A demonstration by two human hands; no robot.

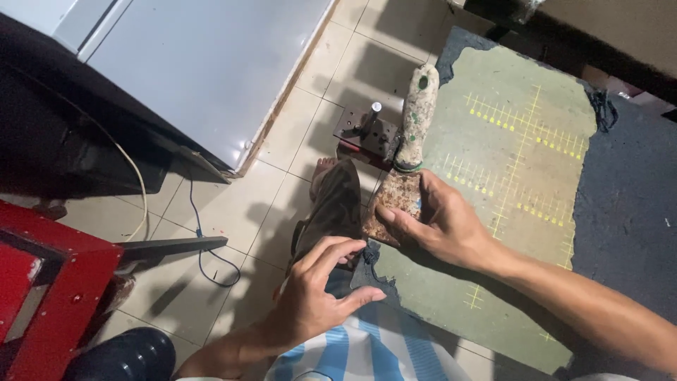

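A scraper with a rusty blade [395, 204] and a paint-spattered handle [418, 113] lies on a worn green cutting mat [522, 176]. My right hand [441, 222] presses its fingers flat on the blade near the mat's left edge. My left hand [317, 293] hovers just below the blade, thumb and fingers curled around the mat's frayed dark corner [363, 264]. A brown shoe [337, 208] rests on the floor directly beneath both hands.
A small dark metal jig with an upright pin [368, 130] sits on the tiled floor. A white cabinet [204, 63] stands at upper left, a red metal frame [49, 296] at lower left. Blue wire [204, 247] trails across the tiles. Dark cloth [627, 212] lies right of the mat.
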